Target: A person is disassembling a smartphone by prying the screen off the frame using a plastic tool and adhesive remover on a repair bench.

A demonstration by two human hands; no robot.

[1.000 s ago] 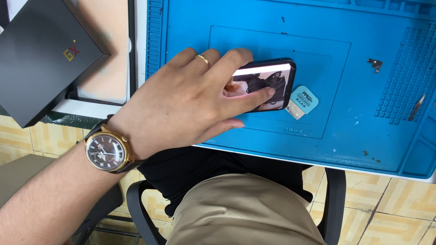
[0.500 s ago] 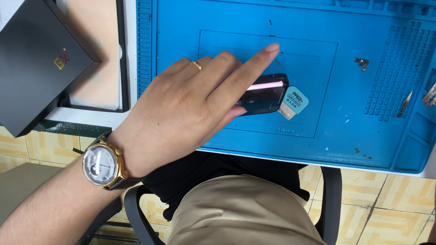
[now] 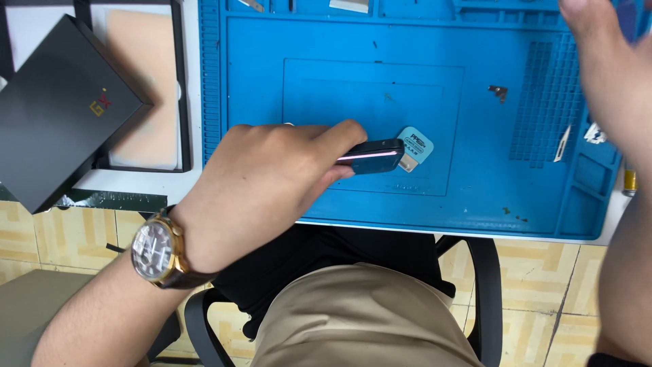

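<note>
Left hand (image 3: 265,190) grasps a dark phone (image 3: 372,156), tilted on edge on the blue mat (image 3: 326,41). A blue pick (image 3: 414,145) touches it at 3 o'clock. Right hand (image 3: 611,68), at 2 o'clock, is blurred; grip cannot be told.

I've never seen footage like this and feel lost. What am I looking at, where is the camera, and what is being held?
There is no machine here: a seated person works with bare hands, and the single camera sits on their head, looking down past their lap. The left hand, with a wristwatch, grips a dark phone tipped on its edge over a blue work mat. A small blue pick lies right beside the phone's end. The right hand is raised over the mat's right side, blurred; whether it holds anything is unclear. A black box rests left of the mat.
</note>
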